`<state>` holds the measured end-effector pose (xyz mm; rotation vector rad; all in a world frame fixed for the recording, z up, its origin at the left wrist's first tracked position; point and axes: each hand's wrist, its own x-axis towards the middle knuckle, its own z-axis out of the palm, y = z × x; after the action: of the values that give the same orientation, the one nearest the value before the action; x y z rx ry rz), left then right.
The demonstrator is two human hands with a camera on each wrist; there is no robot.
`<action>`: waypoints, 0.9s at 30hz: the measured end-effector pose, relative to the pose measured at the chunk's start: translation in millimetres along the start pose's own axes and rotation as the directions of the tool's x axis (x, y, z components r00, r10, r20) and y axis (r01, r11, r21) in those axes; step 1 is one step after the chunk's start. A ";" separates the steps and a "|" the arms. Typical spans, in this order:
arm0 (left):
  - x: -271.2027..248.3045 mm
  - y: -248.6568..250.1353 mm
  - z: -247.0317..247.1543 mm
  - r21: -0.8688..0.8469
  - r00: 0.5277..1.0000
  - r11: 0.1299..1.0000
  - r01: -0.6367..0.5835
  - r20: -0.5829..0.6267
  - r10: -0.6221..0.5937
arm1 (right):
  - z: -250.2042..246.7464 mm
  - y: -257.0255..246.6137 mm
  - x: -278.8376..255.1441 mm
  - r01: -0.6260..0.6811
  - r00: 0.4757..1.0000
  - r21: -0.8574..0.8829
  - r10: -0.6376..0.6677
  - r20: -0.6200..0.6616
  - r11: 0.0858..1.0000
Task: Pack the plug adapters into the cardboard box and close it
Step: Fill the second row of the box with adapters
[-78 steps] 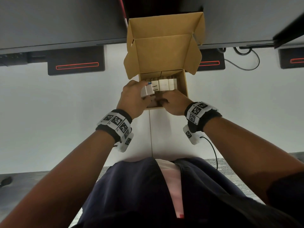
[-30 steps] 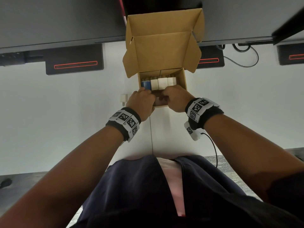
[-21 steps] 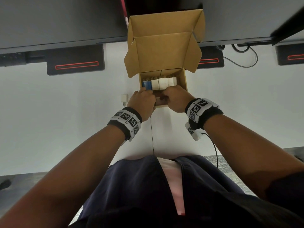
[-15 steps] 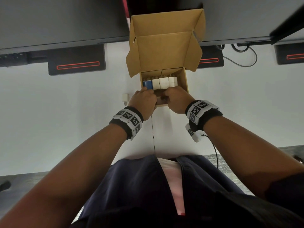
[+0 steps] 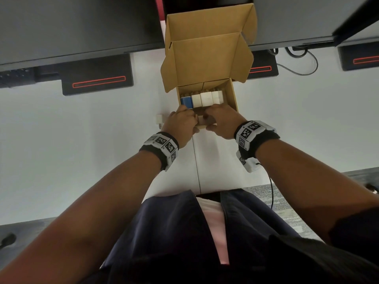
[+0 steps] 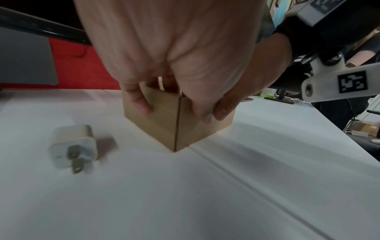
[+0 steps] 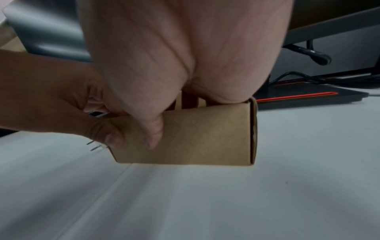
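The brown cardboard box [image 5: 231, 94] stands on the white table with its lid [image 5: 205, 58] upright. A blue plug adapter [image 5: 185, 101] and three white plug adapters [image 5: 206, 99] sit in a row at its far end. My left hand [image 5: 182, 122] grips the box's near left corner [image 6: 164, 128], fingers curled over the rim. My right hand [image 5: 219, 121] grips the near wall [image 7: 205, 138], its thumb [image 7: 154, 129] on the outside. What the fingertips touch inside is hidden. One loose white adapter [image 5: 159, 119] lies on the table left of the box, prongs toward me [image 6: 72, 147].
Black monitor bases with red stripes [image 5: 98, 82] [image 5: 260, 68] stand behind the box on both sides, under dark screens. A black cable [image 5: 303, 64] loops at the back right. A seam in the table [image 5: 195, 160] runs from the box toward me.
2.6 s ago my left hand held the blue adapter over the box; it now sits at the row's left end. Both hands came down onto the near rim and have stayed there.
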<state>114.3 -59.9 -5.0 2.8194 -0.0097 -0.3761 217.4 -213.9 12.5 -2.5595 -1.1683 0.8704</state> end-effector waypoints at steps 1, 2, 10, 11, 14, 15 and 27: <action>-3.7 -2.4 -1.9 -0.017 1.000 1.000 -0.024 -0.010 0.023 | 2.6 -1.4 -0.4 -0.003 1.000 -0.010 0.003 -0.023 1.000; -8.6 -5.5 -4.3 -0.025 0.998 0.998 -0.053 -0.043 0.052 | 4.8 -2.1 -2.0 -0.011 0.999 -0.018 0.010 -0.037 1.000; -53.1 -65.0 -17.9 -0.242 0.954 0.969 0.054 -0.274 -0.122 | 17.2 -9.4 -15.2 -0.084 0.991 -0.004 0.083 -0.105 0.996; -53.0 -71.1 -16.8 -0.296 0.959 0.947 0.121 -0.211 -0.188 | 17.8 -10.6 -14.6 -0.088 0.991 -0.024 0.085 -0.106 0.996; -46.1 -85.4 -12.6 -0.331 0.948 0.890 0.314 0.051 -0.315 | 19.9 -14.9 -13.2 -0.101 0.991 -0.051 0.095 -0.097 0.994; -42.9 -87.8 -10.9 -0.318 0.943 0.888 0.334 0.107 -0.316 | 21.1 -15.4 -13.4 -0.104 0.990 -0.045 0.099 -0.096 0.994; -43.2 -76.4 -24.8 -0.455 0.938 0.847 0.275 -0.068 -0.341 | 11.7 -8.7 -20.4 -0.025 0.973 0.297 0.091 -0.210 0.955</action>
<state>76.5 22.3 6.7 2.3824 0.5057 -0.2035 194.5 -223.9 15.4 -2.3830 -0.8339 0.6876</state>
